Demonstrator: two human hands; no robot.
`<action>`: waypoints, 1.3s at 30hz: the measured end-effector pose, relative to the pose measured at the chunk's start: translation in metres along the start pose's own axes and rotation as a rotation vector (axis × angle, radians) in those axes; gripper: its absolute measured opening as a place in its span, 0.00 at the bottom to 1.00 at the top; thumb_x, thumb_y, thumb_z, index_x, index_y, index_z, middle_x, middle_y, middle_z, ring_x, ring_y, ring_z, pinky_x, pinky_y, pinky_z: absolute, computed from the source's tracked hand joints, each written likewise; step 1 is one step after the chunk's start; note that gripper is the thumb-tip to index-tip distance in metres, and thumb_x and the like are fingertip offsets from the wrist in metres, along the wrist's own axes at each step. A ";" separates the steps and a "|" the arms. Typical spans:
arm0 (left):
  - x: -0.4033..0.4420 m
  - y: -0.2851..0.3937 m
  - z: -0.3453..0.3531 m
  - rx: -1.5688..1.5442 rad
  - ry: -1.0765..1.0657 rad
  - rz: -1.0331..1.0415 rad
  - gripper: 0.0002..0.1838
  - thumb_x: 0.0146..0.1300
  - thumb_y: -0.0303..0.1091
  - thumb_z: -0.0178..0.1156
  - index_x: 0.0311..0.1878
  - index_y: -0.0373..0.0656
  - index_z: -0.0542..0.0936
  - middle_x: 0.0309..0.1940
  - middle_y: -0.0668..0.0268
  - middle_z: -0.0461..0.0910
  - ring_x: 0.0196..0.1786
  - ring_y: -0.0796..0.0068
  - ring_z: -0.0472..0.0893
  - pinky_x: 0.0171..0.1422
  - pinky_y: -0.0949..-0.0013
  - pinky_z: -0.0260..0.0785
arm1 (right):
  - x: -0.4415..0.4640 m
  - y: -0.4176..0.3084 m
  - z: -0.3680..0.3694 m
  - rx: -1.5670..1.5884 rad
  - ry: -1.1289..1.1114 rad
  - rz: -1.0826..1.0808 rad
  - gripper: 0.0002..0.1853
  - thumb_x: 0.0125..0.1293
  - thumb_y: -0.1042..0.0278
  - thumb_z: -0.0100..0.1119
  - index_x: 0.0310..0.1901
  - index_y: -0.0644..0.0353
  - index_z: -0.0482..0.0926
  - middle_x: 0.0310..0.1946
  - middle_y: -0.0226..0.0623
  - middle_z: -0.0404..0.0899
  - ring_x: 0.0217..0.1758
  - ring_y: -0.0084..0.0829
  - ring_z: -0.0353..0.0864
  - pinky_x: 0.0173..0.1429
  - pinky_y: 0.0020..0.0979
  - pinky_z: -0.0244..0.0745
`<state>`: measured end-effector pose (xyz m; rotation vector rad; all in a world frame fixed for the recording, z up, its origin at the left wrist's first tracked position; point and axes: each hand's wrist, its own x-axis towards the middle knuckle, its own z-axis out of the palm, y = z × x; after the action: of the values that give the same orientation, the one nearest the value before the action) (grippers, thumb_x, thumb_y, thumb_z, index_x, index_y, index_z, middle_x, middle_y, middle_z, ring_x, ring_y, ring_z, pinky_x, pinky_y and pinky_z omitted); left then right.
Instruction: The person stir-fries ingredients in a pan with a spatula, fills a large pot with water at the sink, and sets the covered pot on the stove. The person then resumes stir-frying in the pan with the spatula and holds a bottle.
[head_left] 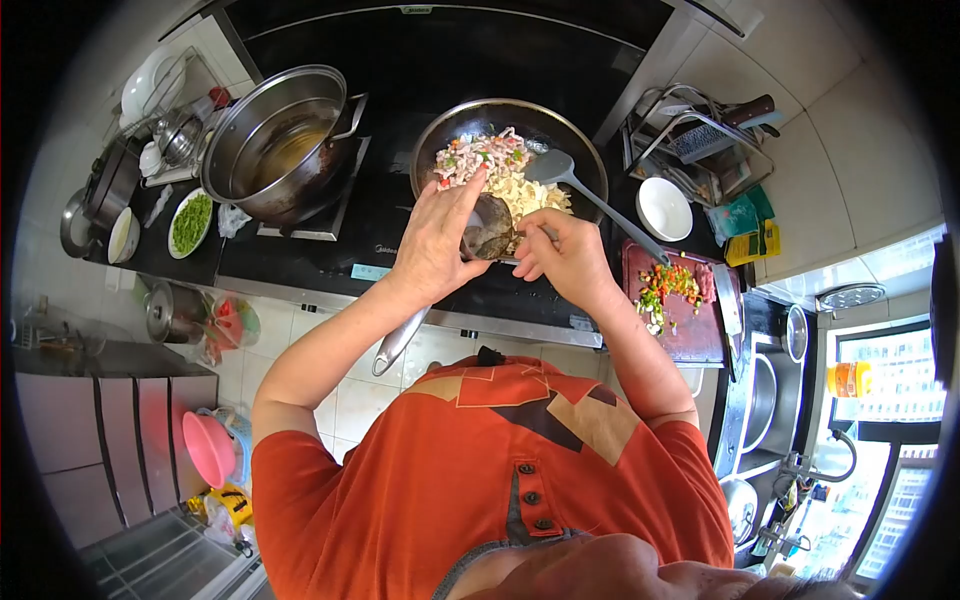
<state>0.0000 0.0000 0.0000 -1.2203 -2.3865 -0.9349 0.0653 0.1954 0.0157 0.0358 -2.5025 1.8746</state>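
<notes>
In front of me a wok (507, 106) holds chopped pinkish meat pieces (475, 155) and pale yellowish pieces (528, 197). A grey spatula (552, 168) rests in it, its handle over the right rim. My left hand (432, 238) is closed around a small round container (487, 225), partly see-through with dark contents, tilted over the wok's near side. Close to the container's mouth, my right hand (566, 255) has its fingers curled in a pinch. Whatever those fingers hold is hidden. The wok's metal handle (400, 340) projects toward me below my left forearm.
Left stands a large pot (225, 150) with liquid, beside a plate of chopped greens (191, 222). Right are a white bowl (664, 208), a cutting board (690, 343) with chopped peppers (668, 288), a cleaver (728, 300) along its edge, and a knife rack (650, 105).
</notes>
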 end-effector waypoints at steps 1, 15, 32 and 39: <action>0.000 0.000 0.000 0.002 0.003 -0.006 0.62 0.35 0.32 0.77 0.74 0.45 0.49 0.55 0.55 0.72 0.59 0.57 0.72 0.71 0.47 0.55 | 0.002 0.002 -0.003 0.115 -0.009 0.075 0.10 0.69 0.74 0.49 0.45 0.69 0.76 0.28 0.47 0.80 0.26 0.36 0.85 0.27 0.27 0.81; 0.011 -0.014 0.008 -0.028 0.031 -0.117 0.59 0.38 0.35 0.76 0.72 0.40 0.50 0.56 0.49 0.73 0.59 0.52 0.74 0.70 0.52 0.58 | 0.014 0.015 -0.058 0.431 0.103 0.144 0.10 0.68 0.71 0.49 0.43 0.69 0.74 0.28 0.45 0.80 0.26 0.30 0.82 0.30 0.25 0.79; 0.000 -0.026 -0.006 -0.023 0.059 -0.302 0.62 0.38 0.35 0.77 0.74 0.46 0.47 0.56 0.52 0.72 0.60 0.55 0.73 0.64 0.58 0.66 | 0.028 0.042 -0.118 0.425 0.442 0.038 0.10 0.70 0.69 0.51 0.43 0.70 0.75 0.30 0.45 0.80 0.29 0.29 0.82 0.32 0.25 0.79; 0.015 -0.012 0.004 -0.151 0.041 -0.288 0.61 0.39 0.39 0.76 0.74 0.43 0.47 0.53 0.47 0.73 0.56 0.51 0.74 0.64 0.59 0.66 | 0.010 0.017 -0.112 0.504 0.303 0.061 0.10 0.70 0.68 0.51 0.43 0.68 0.75 0.29 0.42 0.79 0.28 0.28 0.81 0.32 0.24 0.78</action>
<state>-0.0187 0.0067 0.0005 -0.9082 -2.5413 -1.2329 0.0550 0.3073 0.0310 -0.2967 -1.8146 2.2817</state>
